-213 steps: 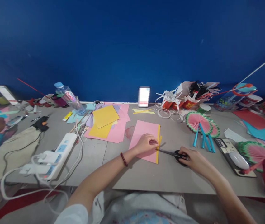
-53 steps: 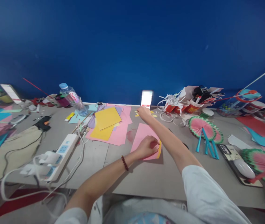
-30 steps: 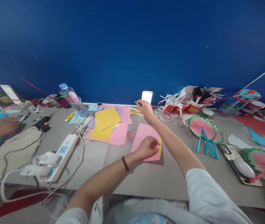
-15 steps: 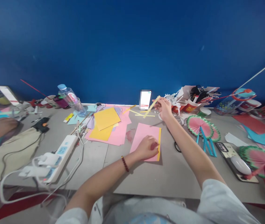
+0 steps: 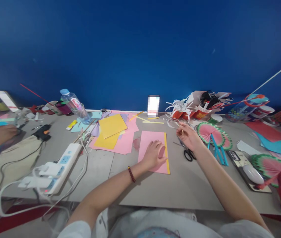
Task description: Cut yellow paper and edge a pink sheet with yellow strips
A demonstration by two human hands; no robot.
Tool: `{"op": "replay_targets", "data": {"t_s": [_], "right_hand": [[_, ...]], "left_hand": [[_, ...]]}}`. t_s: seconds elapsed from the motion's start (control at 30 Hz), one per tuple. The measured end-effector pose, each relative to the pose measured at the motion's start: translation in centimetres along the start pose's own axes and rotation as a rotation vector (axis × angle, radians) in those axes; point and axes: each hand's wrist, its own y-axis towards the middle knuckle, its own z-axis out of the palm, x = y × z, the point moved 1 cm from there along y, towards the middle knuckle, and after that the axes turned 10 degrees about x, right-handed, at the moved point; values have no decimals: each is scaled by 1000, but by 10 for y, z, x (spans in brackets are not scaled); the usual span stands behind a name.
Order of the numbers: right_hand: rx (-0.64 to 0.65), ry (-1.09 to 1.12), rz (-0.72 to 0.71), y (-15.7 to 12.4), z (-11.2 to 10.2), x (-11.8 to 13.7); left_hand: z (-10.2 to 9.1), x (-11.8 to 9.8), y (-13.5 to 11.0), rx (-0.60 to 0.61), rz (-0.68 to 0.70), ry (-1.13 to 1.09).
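The left hand (image 5: 152, 155) lies on a pink sheet (image 5: 144, 138) flat on the bench (image 5: 140, 195), its fingers loosely bent and its thumb set apart, pressing the paper without gripping it. A yellow edge band (image 5: 168, 168) runs down the sheet's right side, the thumb reaching up to it. The right hand (image 5: 188, 135) is raised to the right of the sheet, fingers drawn almost together; something thin and pale shows at the tips, but it is too small to tell what it is or whether it is held. Black-handled scissors (image 5: 185, 151) lie beneath that hand, partly covered.

Beyond the sheet, loose paper strips (image 5: 153, 122) lie in front of a propped phone (image 5: 153, 105). To the left, yellow sheets (image 5: 113, 125) overlap a pink pile, with a tilted bottle (image 5: 74, 104) behind and a white power strip (image 5: 66, 162) nearer. To the right lie pink-and-green fans (image 5: 209, 132). Another person's hand (image 5: 1, 135) rests at the far left.
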Motion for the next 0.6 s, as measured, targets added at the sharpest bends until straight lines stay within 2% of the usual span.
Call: {"op": "replay_targets", "data": {"t_s": [0.23, 0.43, 0.6], "right_hand": [[64, -151, 194, -34, 4, 4], [162, -158, 371, -50, 18, 5], [202, -234, 377, -63, 20, 17]], "left_hand": [[-12, -15, -4, 60, -98, 225], [-13, -20, -7, 84, -97, 265], [-4, -23, -7, 102, -171, 320]]}}
